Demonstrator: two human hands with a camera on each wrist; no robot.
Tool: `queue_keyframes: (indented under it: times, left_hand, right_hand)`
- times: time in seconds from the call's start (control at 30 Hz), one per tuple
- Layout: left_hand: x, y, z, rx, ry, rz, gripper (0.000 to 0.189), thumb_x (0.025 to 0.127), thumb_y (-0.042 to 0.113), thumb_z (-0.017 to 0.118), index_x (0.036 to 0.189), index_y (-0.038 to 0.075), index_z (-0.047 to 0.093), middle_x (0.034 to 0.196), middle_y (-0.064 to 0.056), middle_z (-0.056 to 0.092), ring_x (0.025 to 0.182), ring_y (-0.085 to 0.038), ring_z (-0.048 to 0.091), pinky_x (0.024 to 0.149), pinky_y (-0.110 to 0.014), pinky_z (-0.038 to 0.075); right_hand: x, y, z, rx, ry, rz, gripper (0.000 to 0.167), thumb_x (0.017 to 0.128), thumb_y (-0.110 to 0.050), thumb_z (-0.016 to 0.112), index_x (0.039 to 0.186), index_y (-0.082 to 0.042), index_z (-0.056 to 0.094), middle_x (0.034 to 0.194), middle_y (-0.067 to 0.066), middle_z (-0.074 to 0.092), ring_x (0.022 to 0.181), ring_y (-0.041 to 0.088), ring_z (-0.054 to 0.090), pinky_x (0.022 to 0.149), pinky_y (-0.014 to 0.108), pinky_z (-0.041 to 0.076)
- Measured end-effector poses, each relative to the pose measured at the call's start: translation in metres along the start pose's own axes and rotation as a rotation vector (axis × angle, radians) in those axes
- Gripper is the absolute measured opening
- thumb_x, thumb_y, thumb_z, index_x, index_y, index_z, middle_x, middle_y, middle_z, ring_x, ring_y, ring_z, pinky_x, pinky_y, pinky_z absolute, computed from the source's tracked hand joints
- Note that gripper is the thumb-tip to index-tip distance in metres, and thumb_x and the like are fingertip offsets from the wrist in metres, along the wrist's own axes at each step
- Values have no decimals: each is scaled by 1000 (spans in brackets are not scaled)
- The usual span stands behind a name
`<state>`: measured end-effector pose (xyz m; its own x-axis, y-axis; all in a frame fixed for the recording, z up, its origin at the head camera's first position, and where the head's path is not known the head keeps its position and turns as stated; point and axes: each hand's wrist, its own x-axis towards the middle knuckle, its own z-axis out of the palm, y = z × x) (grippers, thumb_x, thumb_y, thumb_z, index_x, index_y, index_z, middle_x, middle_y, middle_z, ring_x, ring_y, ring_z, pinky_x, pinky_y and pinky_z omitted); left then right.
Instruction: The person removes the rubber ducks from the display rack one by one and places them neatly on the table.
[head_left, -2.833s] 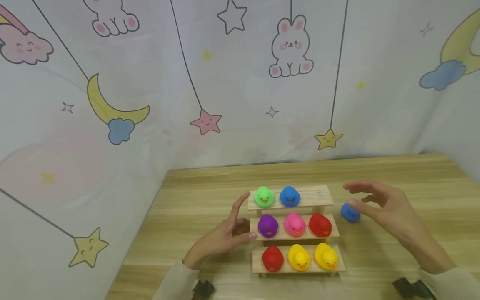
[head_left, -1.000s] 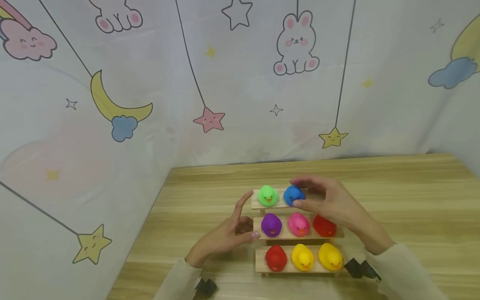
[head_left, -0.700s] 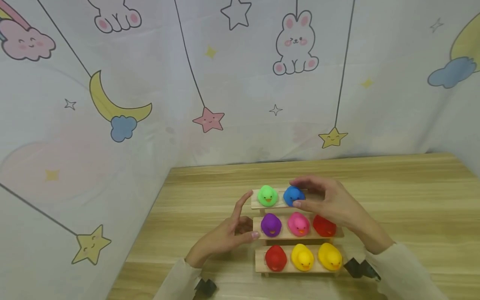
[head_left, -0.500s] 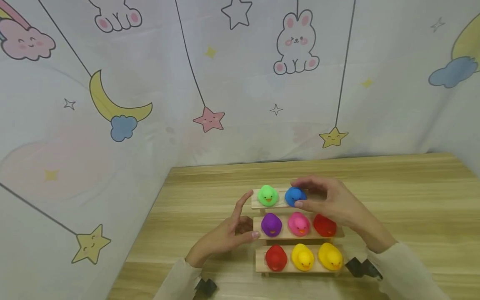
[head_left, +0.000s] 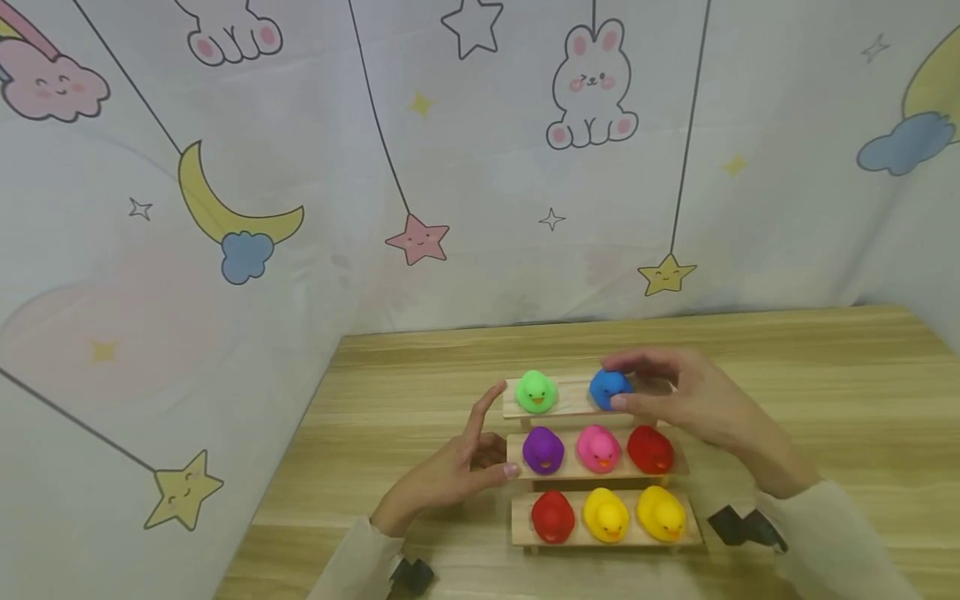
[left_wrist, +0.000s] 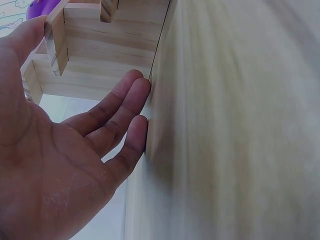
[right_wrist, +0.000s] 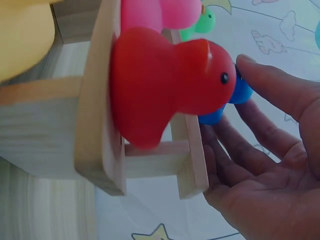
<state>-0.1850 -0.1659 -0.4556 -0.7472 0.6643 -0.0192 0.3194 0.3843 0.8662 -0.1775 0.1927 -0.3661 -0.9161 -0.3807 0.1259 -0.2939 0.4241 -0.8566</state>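
One printed cloth backdrop rises behind one wood-grain table, on which one three-tier wooden stand sits between two hands. At its left side, the left hand is spread wide, thumb touching the end of the middle tier, index fingertip at the end of the top tier. At its upper right, the right hand pinches one blue toy duck between thumb and fingers at the top tier; whether the duck bears on the board I cannot tell. Eight toy ducks show in the head view: blue and one green duck above; one purple duck, one pink duck and one red duck midway; another red duck and two yellow ducks below.
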Motion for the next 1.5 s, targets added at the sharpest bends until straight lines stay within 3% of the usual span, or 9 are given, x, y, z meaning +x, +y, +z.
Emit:
queue_keyframes:
  times: [0.07, 0.23, 0.43, 0.7, 1.0, 1.3, 1.5]
  left_hand:
    - [0, 0, 0, 0, 0, -3, 105, 107, 29, 69, 168, 47, -15, 105, -7, 77, 99, -12, 75, 98, -29, 59]
    - [0, 0, 0, 0, 1, -4, 105, 107, 29, 69, 168, 47, -14, 104, -7, 76, 98, -12, 74, 97, -29, 58]
    - [1, -1, 0, 1, 0, 16, 105, 107, 28, 69, 169, 45, -14, 104, -8, 76, 98, -12, 74, 96, -29, 59]
    - [1, 0, 0, -7, -4, 22, 105, 107, 28, 69, 169, 44, -14, 104, -10, 76, 98, -12, 74, 97, -29, 60]
    - [0, 1, 0, 17, 4, 15, 104, 107, 29, 68, 169, 44, -14, 103, -7, 76, 98, -12, 74, 97, -29, 59]
    - [0, 0, -1, 12, 1, 5, 105, 107, 30, 69, 169, 45, -14, 108, -8, 77, 101, -13, 75, 98, -30, 59]
    - [0, 0, -1, 7, -2, 10, 105, 107, 29, 69, 169, 45, -14, 108, -9, 77, 102, -14, 75, 98, -30, 59]
  right_hand:
    - [-1, 1, -4, -24, 4, -16, 42, 99, -28, 81, 138, -16, 71, 142, 7, 71, 130, 33, 67, 106, 29, 59]
    - [-4, 5, -12, -40, 1, -42, 40, 99, -24, 80, 137, -18, 71, 144, 9, 70, 133, 37, 65, 107, 21, 53]
    - [-9, 10, -22, -54, 10, 3, 41, 98, -28, 81, 138, -27, 71, 145, -2, 70, 133, 27, 64, 110, 40, 50]
    - [-22, 24, -35, -59, 34, -38, 42, 99, -20, 80, 139, -20, 70, 145, 5, 70, 127, -3, 62, 105, 12, 48]
    - [-33, 33, -49, -81, 35, -34, 41, 101, -18, 77, 141, -19, 70, 146, 0, 70, 128, -7, 60, 103, 9, 47]
    - [-43, 50, -65, -117, 56, 22, 46, 99, -20, 79, 143, -14, 67, 141, -21, 67, 126, -10, 59, 99, 8, 49]
    - [-47, 59, -75, -133, 57, 50, 46, 100, -19, 78, 144, -17, 66, 142, -23, 66, 125, -11, 58, 96, 11, 51]
